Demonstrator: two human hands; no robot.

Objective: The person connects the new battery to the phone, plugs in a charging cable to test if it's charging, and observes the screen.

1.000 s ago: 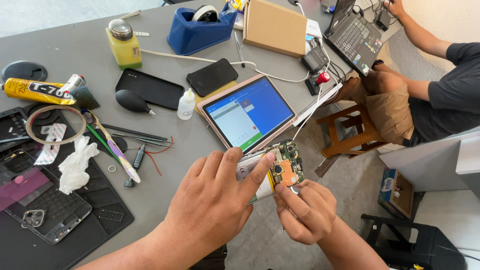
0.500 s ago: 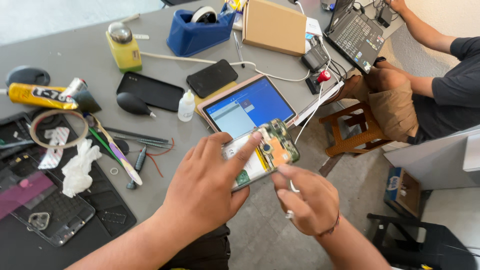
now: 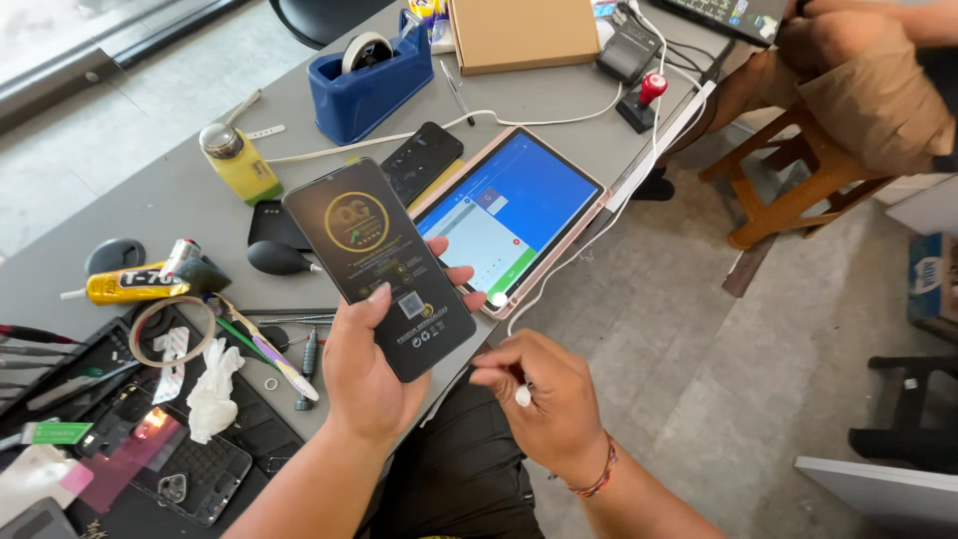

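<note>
A black phone (screen side up, above the table edge) is being gripped by the left hand, while a small white object is being pinched by the right hand's curled fingers, near the tablet.

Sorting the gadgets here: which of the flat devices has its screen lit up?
The pink-cased tablet on the table, glowing blue and white. The phone in the left hand and the black phone behind it are dark.
</note>
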